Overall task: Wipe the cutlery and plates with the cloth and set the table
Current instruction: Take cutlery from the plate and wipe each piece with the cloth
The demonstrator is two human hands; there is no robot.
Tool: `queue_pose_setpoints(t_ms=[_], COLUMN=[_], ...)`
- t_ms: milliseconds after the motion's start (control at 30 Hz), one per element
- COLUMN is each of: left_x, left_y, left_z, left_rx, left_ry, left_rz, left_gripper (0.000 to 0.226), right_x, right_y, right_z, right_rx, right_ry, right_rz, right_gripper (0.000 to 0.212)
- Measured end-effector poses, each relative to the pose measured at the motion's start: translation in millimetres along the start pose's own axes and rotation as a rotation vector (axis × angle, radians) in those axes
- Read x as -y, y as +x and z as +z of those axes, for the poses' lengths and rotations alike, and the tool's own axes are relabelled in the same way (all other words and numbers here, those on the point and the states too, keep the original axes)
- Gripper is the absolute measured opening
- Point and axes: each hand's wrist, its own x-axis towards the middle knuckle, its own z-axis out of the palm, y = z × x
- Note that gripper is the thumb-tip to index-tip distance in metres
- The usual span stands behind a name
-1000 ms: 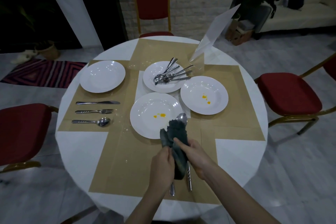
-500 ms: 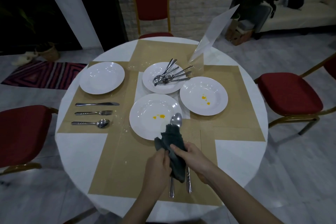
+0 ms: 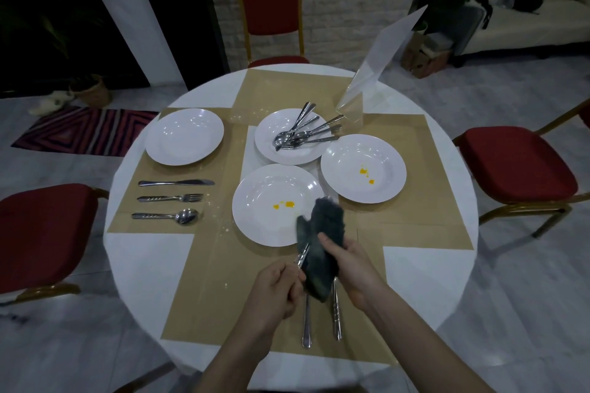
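Note:
My right hand (image 3: pixel 346 260) grips a dark grey cloth (image 3: pixel 322 242) wrapped over the bowl end of a spoon. My left hand (image 3: pixel 274 290) holds that spoon's handle (image 3: pixel 301 257); the spoon's bowl is hidden inside the cloth. Two pieces of cutlery (image 3: pixel 322 319) lie on the mat below my hands. A white plate with yellow stains (image 3: pixel 271 201) sits just beyond the cloth, another stained plate (image 3: pixel 364 167) to its right. A plate (image 3: pixel 287 137) further back carries several pieces of cutlery (image 3: pixel 306 134). At the left are a clean plate (image 3: pixel 184 136), a knife (image 3: pixel 175 182), a fork (image 3: pixel 170 198) and a spoon (image 3: pixel 166 216).
The round white table (image 3: pixel 140 265) carries tan paper mats (image 3: pixel 223 281). A clear acrylic sign stand (image 3: pixel 380 60) rises at the back right. Red chairs stand at the left (image 3: pixel 41 233), right (image 3: pixel 517 166) and far side (image 3: pixel 271 0).
The cloth has slid up along the spoon and now covers its bowl, which showed above the cloth before. My hands have drawn apart, baring part of the handle.

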Motion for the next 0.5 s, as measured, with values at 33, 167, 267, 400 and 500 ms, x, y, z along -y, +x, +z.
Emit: queue_pose_setpoints(t_ms=[33, 167, 267, 400, 500], left_x=[1, 4, 3, 9, 14], left_y=[-2, -4, -3, -15, -20], left_z=[-2, -3, 1, -6, -12], left_rx=[0.006, -0.005, -0.035, -0.071, -0.172], left_ry=[-0.032, 0.019, 0.118, 0.229, 0.442], left_rz=[-0.022, -0.016, 0.022, 0.098, 0.245], left_gripper=[0.029, 0.029, 0.032, 0.031, 0.027], right_x=[5, 5, -8, 4, 18], right_y=[3, 1, -2, 4, 5], right_z=[-4, -4, 10, 8, -1], right_rx=[-0.031, 0.037, 0.054, -0.121, -0.151], right_ry=[0.053, -0.024, -0.138, 0.068, 0.053], right_rz=[0.007, 0.020, 0.060, 0.048, -0.004], right_gripper=[0.030, 0.032, 0.035, 0.028, 0.027])
